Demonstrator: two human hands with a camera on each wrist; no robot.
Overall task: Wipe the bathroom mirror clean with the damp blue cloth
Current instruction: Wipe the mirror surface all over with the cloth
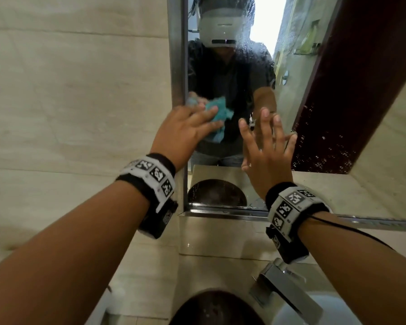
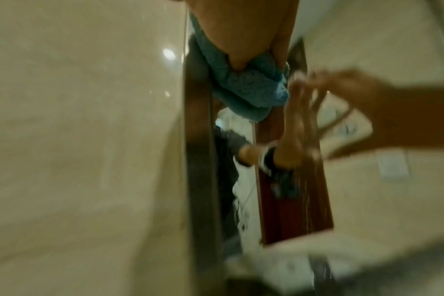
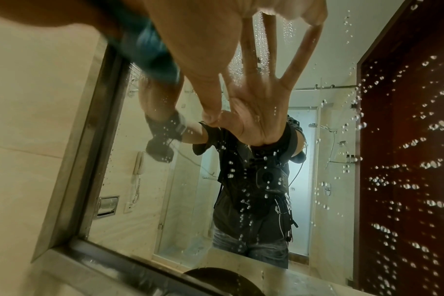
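Observation:
The blue cloth (image 1: 217, 134) is bunched against the mirror (image 1: 291, 102) close to its left frame. My left hand (image 1: 192, 127) presses it onto the glass with fingers stretched over it. In the left wrist view the cloth (image 2: 243, 86) bulges out below the fingers (image 2: 241, 40). My right hand (image 1: 265, 146) lies flat on the glass just right of the cloth, fingers spread, holding nothing. The right wrist view shows that palm (image 3: 216, 40) meeting its reflection, the cloth (image 3: 152, 58) blurred at upper left, and water drops all over the mirror (image 3: 337, 180).
A metal frame (image 1: 176, 55) borders the mirror, with beige tiled wall (image 1: 68, 102) to its left. Below is a stone ledge (image 1: 220, 233), a chrome faucet (image 1: 284, 287) and a dark basin (image 1: 216, 310). Drops are thickest on the mirror's right side (image 3: 406, 180).

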